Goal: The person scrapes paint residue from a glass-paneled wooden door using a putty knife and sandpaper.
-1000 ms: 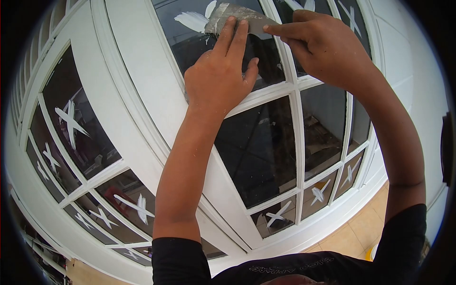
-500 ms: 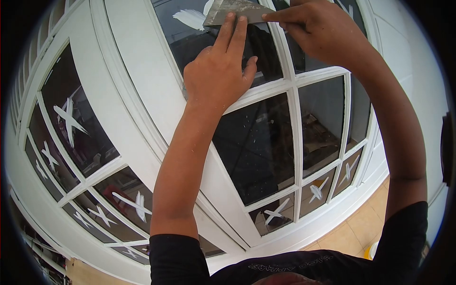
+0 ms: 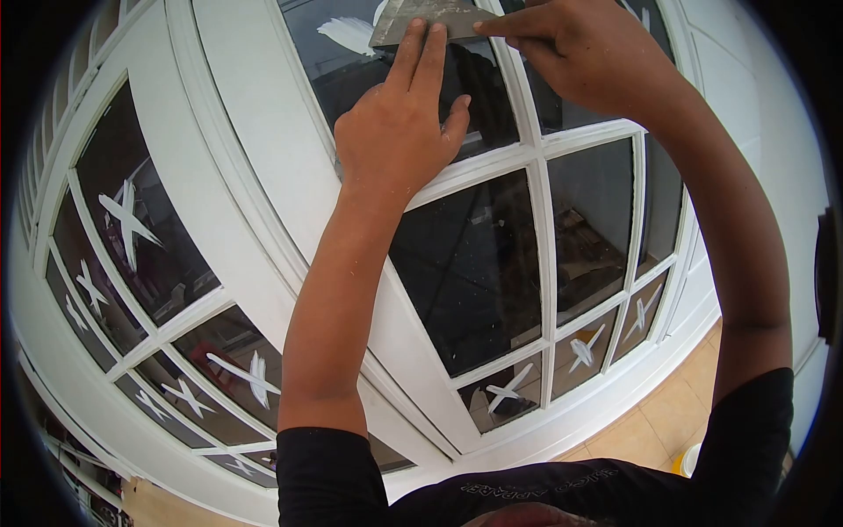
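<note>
At the top of the head view a flat metal scraper blade [image 3: 421, 26] lies against a dark glass pane [image 3: 479, 83]. My left hand [image 3: 391, 132] presses two outstretched fingertips on the blade, its thumb spread to the side. My right hand [image 3: 584, 61] grips the scraper at its right end, with the index finger laid along the blade. The scraper's handle is hidden or out of view. White paint [image 3: 347, 35] marks the glass just left of the blade.
White glazing bars [image 3: 543, 255] frame several panes. Painted white crosses are on lower panes [image 3: 509, 391] and on the left door panel [image 3: 130, 224]. A yellow-and-white container [image 3: 689, 460] stands on the tiled floor [image 3: 650, 426] at lower right.
Both hands and the scraper have shifted slightly left. White specks on the pane below the hands have moved lower or become fewer.
</note>
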The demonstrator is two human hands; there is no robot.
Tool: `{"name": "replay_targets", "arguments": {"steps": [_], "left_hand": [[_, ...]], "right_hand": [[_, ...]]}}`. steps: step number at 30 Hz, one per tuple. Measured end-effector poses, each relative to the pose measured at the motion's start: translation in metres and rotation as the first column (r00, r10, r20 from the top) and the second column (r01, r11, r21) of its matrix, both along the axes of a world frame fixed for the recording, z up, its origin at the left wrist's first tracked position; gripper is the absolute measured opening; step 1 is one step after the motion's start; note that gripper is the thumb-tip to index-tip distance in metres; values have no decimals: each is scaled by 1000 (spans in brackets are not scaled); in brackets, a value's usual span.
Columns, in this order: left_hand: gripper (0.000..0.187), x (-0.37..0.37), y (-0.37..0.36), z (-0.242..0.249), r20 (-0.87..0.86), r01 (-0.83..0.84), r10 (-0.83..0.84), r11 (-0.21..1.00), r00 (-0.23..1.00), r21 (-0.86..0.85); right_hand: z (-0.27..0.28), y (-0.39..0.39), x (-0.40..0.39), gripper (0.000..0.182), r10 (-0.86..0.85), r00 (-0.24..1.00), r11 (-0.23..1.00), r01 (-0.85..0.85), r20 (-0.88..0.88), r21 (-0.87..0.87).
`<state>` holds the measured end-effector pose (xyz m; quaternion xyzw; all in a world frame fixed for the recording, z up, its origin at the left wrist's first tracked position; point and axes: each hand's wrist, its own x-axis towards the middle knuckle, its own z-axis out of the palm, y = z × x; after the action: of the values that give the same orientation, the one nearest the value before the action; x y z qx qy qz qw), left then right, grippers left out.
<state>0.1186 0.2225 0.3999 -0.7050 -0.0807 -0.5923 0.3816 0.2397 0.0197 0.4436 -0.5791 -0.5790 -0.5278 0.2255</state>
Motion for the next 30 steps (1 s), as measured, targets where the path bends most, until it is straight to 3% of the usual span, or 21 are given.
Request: {"name": "replay_targets", "arguments": {"steps": [2,7,9,11,15,17,19,22,25,28,30], "left_hand": [[70,1,5,-1,10,64,-65,995,998,80],[70,-1,2,0,-3,50,-50,996,999,72],[70,-1,3,0,-4,45,-45,997,999,58],[73,-1,3,3,28,53,-52,998,998,-25],[67,-5,-2,-1,3,-14,14,999,1000,-34],[69,-2,5,-1,5,52,-52,996,999,76],[68,-1,8,-1,23,81,-83,993,996,83],[66,-1,7,-2,28,114,-117,989,993,93],[66,-3,5,-2,31,96,-98,992,995,84],[67,0,5,-3,28,102,-103,993,994,56],[68,-2,5,1,39,110,-112,993,993,48]], "right_hand": [[3,3,6,26,2,1000,1000,-2,-5,-4],[4,-2,-2,27,-45,996,997,40,-76,-70],[9,5,5,28,-5,1000,999,6,14,-39],[9,8,7,28,-19,1000,999,19,13,-27],[3,3,5,27,25,999,999,-24,42,-33],[-10,-4,-4,27,-4,1000,999,4,-16,-32],[-10,-2,-7,26,-35,997,999,33,-70,-41],[-5,-2,-15,25,13,999,1000,-12,-42,14],[-14,-11,-31,26,-66,997,998,66,-36,-1],[-12,-3,-17,27,6,999,997,-10,46,76],[-5,-1,-10,27,15,998,999,-17,-60,-45]]}}
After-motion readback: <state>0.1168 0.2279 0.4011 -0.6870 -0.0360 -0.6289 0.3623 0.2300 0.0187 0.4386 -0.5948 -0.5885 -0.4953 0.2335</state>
